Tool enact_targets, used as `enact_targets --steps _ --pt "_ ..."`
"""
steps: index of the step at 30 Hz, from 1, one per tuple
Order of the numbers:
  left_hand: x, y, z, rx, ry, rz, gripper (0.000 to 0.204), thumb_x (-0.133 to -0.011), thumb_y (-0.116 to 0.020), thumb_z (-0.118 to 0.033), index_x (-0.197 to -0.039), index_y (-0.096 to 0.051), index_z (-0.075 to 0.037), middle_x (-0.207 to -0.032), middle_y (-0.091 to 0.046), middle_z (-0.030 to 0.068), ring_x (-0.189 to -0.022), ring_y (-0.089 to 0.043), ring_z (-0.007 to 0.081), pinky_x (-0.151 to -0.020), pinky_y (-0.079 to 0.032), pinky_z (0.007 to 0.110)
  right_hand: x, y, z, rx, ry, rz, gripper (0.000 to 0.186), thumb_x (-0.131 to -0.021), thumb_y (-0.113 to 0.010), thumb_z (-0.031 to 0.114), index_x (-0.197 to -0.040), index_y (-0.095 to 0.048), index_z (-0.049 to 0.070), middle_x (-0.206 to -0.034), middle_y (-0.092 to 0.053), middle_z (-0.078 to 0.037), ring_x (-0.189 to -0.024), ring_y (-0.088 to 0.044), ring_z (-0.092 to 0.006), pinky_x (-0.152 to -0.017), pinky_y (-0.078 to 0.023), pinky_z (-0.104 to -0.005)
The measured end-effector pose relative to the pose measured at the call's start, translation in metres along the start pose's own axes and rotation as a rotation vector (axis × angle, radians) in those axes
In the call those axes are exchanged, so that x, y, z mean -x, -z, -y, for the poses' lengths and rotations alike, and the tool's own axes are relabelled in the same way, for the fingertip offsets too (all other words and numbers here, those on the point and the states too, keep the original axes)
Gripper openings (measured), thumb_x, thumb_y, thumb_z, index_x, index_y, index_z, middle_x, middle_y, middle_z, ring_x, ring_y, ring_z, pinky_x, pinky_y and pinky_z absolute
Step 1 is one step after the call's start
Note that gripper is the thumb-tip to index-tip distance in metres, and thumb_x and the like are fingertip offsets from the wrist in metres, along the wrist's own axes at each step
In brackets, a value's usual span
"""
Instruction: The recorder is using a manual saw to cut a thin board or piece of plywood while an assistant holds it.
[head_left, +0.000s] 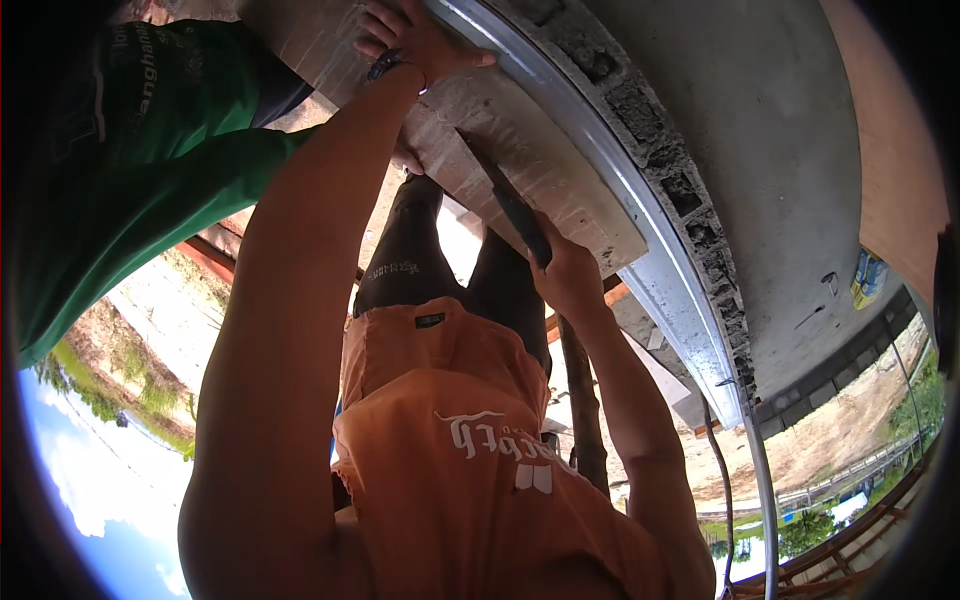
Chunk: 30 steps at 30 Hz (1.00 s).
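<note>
My left hand [420, 42] lies on a brown, smeared flat board [545, 150], its fingers spread and a dark band around the wrist. Closed around a black handle, my right hand [575, 270] holds a hand tool with a thin dark blade [485, 165]. That blade lies slantwise over the board, its tip toward the far left edge; whether it is a saw or a knife I cannot tell. Another person's hand [407, 160] is at the board's near edge, partly hidden behind my left forearm.
A person in a green shirt [190, 90] stands close at the left. Beyond the board run a shiny metal channel [600, 150] and a rough hollow-block wall edge [640, 125]. A grey concrete surface [770, 130] holds a yellow-and-blue packet [868, 277]. A pole [765, 490] stands at lower right.
</note>
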<state>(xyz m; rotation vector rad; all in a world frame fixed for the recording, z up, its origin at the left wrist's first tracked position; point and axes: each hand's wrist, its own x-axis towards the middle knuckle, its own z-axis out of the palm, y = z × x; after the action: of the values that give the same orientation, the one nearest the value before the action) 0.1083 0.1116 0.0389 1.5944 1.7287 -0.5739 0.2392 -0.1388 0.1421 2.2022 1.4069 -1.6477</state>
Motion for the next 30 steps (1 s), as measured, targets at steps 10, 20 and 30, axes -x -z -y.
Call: enact_targets --steps 10,20,30 --pt "-0.007 0.015 0.007 -0.041 0.01 -0.032 0.154 -0.054 -0.077 -0.076 -0.151 0.017 -0.003 -0.153 0.027 0.0298 -0.143 0.025 0.0448 -0.115 0.005 0.06 0.096 0.018 -0.045 -0.051 -0.004 0.03 0.061 -0.085 -0.064 0.018 -0.143 -0.045 0.014 -0.088 -0.069 -0.021 -0.081 -0.068 -0.0394 -0.073 -0.055 -0.0464" --pt "0.0 0.017 0.011 -0.055 0.031 -0.037 0.149 -0.058 -0.077 -0.075 -0.152 0.013 -0.002 -0.154 0.02 0.0318 -0.144 0.019 0.0476 -0.115 0.003 0.061 0.12 0.041 -0.036 -0.011 -0.135 0.155 0.058 -0.086 -0.06 0.022 -0.142 -0.044 0.021 -0.1 -0.069 -0.018 -0.093 -0.067 -0.0357 -0.079 -0.053 -0.0444" --pt "0.0 0.01 -0.009 -0.035 -0.013 0.043 0.15 -0.057 -0.077 -0.074 -0.152 0.013 -0.002 -0.154 0.021 0.0322 -0.143 0.02 0.0481 -0.115 0.005 0.06 -0.038 -0.021 0.02 0.05 -0.036 -0.019 0.062 -0.083 -0.065 0.017 -0.141 -0.043 0.022 -0.09 -0.068 -0.02 -0.087 -0.067 -0.0392 -0.075 -0.054 -0.0484"
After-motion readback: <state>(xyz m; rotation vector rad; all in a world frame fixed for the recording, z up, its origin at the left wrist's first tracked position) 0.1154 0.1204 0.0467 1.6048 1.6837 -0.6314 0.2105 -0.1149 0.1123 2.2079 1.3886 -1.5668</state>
